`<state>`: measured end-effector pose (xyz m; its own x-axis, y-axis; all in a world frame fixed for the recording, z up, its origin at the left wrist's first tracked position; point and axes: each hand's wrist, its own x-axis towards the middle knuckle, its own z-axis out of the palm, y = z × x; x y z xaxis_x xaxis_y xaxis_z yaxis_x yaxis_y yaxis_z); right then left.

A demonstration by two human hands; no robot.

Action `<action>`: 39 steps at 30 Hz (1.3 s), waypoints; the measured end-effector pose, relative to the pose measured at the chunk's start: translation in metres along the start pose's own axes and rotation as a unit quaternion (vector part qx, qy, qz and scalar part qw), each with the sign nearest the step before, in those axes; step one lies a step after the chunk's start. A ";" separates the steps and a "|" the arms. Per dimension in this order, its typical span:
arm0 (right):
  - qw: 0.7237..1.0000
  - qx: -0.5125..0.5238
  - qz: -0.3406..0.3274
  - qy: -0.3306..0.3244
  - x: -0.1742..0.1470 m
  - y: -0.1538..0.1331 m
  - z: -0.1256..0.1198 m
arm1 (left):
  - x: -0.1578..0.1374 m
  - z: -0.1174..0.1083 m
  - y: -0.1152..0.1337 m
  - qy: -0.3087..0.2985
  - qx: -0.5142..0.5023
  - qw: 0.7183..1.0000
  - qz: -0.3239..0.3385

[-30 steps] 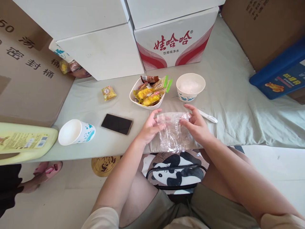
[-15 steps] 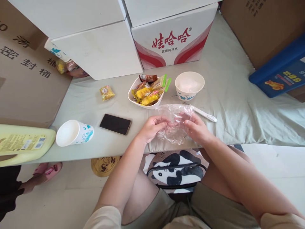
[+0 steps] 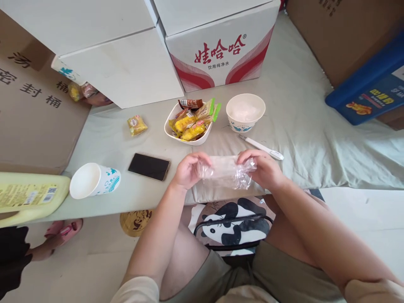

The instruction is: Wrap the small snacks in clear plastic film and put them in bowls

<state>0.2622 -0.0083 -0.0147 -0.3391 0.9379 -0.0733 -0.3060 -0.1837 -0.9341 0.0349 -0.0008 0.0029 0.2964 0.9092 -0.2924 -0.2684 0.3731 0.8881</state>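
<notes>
A sheet of clear, crinkled plastic film (image 3: 222, 170) is stretched between my two hands above the front edge of the cloth-covered surface. My left hand (image 3: 191, 170) pinches its left end, and my right hand (image 3: 263, 168) grips its bunched right end. Just beyond my right hand lies a white pen-like cutter (image 3: 263, 147). Behind that stands a paper bowl (image 3: 245, 122) with blue print, holding something whitish and translucent. A white dish (image 3: 202, 141) full of wrapped snacks (image 3: 192, 124) sits beyond my left hand.
To the left are a black phone (image 3: 149, 166), a paper cup (image 3: 94, 181) on its side, a wrapped snack (image 3: 136, 125) and a yellow jug (image 3: 34, 193). White cartons (image 3: 221, 59) stand behind, a blue container (image 3: 369, 84) at right. Another person's foot in a pink slipper (image 3: 65, 231) shows lower left.
The plastic film has gone from a loose, raised crumple to a flatter, folded strip. My hands have moved slightly apart, and the view has shifted a little.
</notes>
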 end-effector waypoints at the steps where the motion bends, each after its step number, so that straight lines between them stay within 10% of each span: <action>1: 1.000 -0.002 0.007 -0.025 0.000 -0.002 -0.002 | 0.001 0.000 0.001 -0.008 0.020 1.000 0.007; 5: 0.991 -0.120 0.053 -0.037 0.001 -0.003 -0.009 | 0.007 0.002 -0.005 0.010 0.168 0.985 0.047; 13: 0.962 -0.187 -0.014 0.199 0.000 -0.011 -0.020 | 0.016 0.013 -0.023 0.252 0.242 0.894 0.282; 20: 0.973 -0.210 -0.087 0.032 -0.002 -0.009 -0.009 | 0.018 0.047 -0.036 0.012 0.165 0.978 0.126; 24: 0.999 -0.022 -0.023 -0.007 0.011 0.001 0.000 | 0.034 0.062 -0.043 0.091 0.099 0.983 0.121; 27: 0.998 0.037 -0.001 0.055 0.019 0.001 -0.002 | 0.049 0.058 -0.042 0.233 0.115 0.939 0.225; 32: 0.990 -0.040 0.039 0.127 0.019 -0.002 -0.010 | 0.056 0.035 -0.020 0.439 0.214 0.771 0.408; 39: 0.992 -0.088 0.009 0.093 0.018 -0.007 -0.005 | 0.051 0.062 0.002 0.366 0.364 0.736 0.438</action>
<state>0.2627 0.0112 -0.0108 -0.1672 0.9761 -0.1390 -0.1352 -0.1623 -0.9774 0.1061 0.0349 0.0116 -0.3432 0.6971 0.6295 0.5787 -0.3709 0.7263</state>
